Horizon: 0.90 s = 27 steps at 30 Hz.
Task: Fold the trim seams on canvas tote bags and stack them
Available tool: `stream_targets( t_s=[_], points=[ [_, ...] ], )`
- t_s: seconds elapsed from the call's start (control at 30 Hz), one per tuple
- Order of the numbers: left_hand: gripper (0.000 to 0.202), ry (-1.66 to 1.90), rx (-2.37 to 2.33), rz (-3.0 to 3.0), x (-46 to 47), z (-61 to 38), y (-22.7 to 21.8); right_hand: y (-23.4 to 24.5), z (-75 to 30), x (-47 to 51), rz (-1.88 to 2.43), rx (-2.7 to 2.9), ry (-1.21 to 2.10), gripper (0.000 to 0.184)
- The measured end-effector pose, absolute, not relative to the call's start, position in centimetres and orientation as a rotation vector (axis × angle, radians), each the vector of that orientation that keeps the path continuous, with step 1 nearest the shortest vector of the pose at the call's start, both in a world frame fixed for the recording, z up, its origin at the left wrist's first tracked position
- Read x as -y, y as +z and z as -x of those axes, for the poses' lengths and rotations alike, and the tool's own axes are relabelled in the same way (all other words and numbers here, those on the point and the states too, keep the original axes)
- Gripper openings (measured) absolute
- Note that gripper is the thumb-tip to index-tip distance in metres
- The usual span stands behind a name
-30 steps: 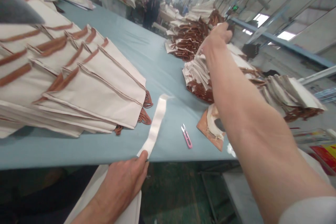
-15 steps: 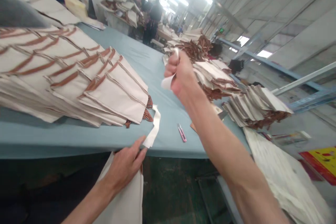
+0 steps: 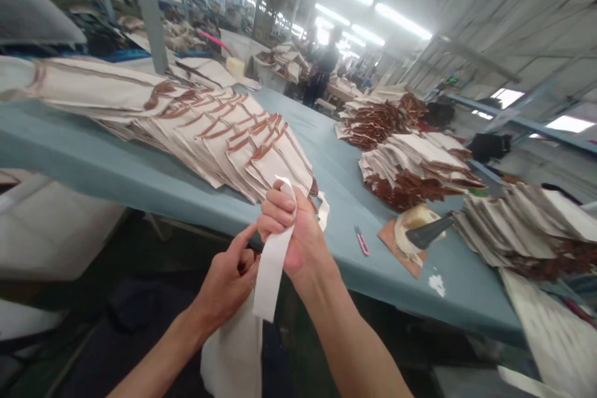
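My right hand (image 3: 301, 233) is closed round a white strip (image 3: 269, 283), whose longer end hangs down in front of the table edge. Close beside it, my left hand (image 3: 228, 283) has its index finger stretched out and the other fingers curled at the top of a cream fabric piece (image 3: 236, 354). That piece hangs below the edge of the blue-covered table (image 3: 345, 273). Behind my right hand, another white strip (image 3: 323, 210) lies by the overlapping cream fabric pieces (image 3: 280, 158) with brown edges. Pink-handled thread snips (image 3: 361, 241) rest to the right.
A cream-coloured tub with a dark handle (image 3: 424, 233) stands on a brown sheet (image 3: 386, 235), with a white smear beside it. Fabric stacks (image 3: 415, 165) line the table's far right side. A person (image 3: 321, 71) stands in the background.
My right hand has come back from over the far part of the table to beside my left hand, still holding the white strip. The view has swung, showing the tub at right.
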<state>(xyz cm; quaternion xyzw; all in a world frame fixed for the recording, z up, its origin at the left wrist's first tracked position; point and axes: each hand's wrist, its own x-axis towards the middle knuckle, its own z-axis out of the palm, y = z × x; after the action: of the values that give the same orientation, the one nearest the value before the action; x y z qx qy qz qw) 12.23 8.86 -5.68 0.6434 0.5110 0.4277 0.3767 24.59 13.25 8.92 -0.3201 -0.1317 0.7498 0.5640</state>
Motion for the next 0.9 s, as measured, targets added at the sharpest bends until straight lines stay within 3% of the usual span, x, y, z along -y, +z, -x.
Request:
stream_targets(
  t_s=[0.1,0.17,0.4,0.6,0.77,0.9],
  points=[
    [0.082,1.182,-1.272,-1.632,-6.5,-11.6,-4.6,7.1,-23.9,-13.8,0.85,0.305,1.696,0.042],
    [0.08,1.233,-1.263,-1.62,-5.4,-11.3,-3.8,5.5,-23.5,-14.1,0.896,0.303,1.68,0.044],
    [0.027,1.34,-1.22,-1.491,-3.8,-9.5,-1.8,-0.9,-20.9,-12.7,1.049,0.429,1.67,0.05],
    [0.049,1.282,-1.321,-1.311,-1.7,-7.4,-2.1,-6.8,-19.5,-7.0,1.177,0.673,1.672,0.066],
    [0.052,1.221,-1.442,-1.248,0.7,-6.0,-2.9,-8.5,-24.1,-4.4,1.406,0.952,1.493,0.043],
    [0.052,1.146,-1.549,-1.384,1.4,-5.5,-2.1,-4.4,-26.6,-4.1,1.444,1.156,1.204,0.025]
  ],
)
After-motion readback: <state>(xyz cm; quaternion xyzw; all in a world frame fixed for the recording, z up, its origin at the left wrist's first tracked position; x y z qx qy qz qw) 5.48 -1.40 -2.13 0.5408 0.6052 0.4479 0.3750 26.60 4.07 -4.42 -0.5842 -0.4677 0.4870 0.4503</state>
